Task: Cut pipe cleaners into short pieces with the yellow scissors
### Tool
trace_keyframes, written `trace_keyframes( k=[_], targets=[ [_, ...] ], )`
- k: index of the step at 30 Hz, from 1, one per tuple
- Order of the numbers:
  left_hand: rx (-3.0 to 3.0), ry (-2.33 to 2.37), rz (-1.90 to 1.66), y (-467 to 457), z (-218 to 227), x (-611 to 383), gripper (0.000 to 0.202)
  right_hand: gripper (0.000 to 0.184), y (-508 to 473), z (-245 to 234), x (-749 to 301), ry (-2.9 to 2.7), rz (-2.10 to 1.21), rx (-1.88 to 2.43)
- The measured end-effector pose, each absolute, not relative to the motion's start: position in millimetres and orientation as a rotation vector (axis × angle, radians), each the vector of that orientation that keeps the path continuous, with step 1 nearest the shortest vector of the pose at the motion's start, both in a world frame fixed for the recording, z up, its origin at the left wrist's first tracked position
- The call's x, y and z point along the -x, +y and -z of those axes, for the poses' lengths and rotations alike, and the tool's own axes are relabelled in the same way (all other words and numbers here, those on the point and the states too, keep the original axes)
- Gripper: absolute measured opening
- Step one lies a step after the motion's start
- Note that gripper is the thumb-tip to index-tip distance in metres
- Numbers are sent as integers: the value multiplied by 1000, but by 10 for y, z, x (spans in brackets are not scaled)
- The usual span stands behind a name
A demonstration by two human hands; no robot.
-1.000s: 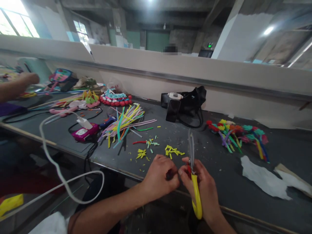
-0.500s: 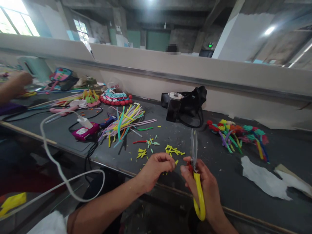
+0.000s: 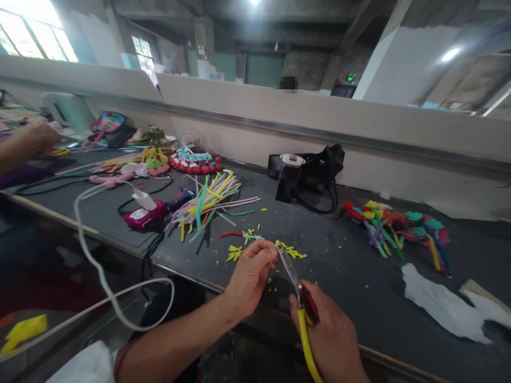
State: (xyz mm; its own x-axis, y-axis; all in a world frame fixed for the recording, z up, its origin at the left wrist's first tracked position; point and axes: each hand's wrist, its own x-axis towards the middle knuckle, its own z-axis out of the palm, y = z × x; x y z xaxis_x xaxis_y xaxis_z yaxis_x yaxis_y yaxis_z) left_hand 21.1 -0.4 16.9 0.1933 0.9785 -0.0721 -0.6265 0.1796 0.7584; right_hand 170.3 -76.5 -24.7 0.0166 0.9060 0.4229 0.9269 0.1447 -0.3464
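Yellow and red handles mark the scissors (image 3: 298, 289), which we grip in our right hand (image 3: 329, 332), fingers closed around them, above the near edge of the bench (image 3: 339, 247). Their blades slant up and to the left, tips reaching the fingertips of our left hand (image 3: 249, 276). There our thumb and forefinger are pinched together; a speck of yellow shows at their tips, but we cannot tell whether it is held or lies behind.

Just past our left fingers, toward the bench's middle, lie loose yellow pieces (image 3: 294, 251), with a second yellow heap (image 3: 234, 253) to their left. Pale green bits (image 3: 250, 235) lie beside a red strip (image 3: 231, 234). Farther from the near edge, we see a spread bundle of coloured strips (image 3: 215, 196), and left of it a magenta box (image 3: 146, 215). By the far edge, a phone (image 3: 288, 184) leans against a black bag (image 3: 325, 170). Toward the bench's right lie bright flowers (image 3: 399, 223) and white sheets (image 3: 443, 306). At far left, a co-worker's hand (image 3: 38, 139) appears blurred.
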Motion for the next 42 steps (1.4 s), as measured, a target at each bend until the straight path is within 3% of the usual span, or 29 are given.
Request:
trace_keyframes(
  k=[24,29,33,42],
  targets=[
    [-672,621,-1266,-19,-144,-225,7,30,-771,335,-1737,-1929,66,1678],
    [-732,640,-1247,-7,-145,-198,8,30,-726,265,-1688,-1857,-89,1711],
    [-1046,808,-1195,129,-165,-27,6,27,-688,150,-1710,-1753,-394,1692],
    [-2355,1495,-745,471,-53,714,2,29,-802,73,-1812,-1648,-760,1615]
  ],
)
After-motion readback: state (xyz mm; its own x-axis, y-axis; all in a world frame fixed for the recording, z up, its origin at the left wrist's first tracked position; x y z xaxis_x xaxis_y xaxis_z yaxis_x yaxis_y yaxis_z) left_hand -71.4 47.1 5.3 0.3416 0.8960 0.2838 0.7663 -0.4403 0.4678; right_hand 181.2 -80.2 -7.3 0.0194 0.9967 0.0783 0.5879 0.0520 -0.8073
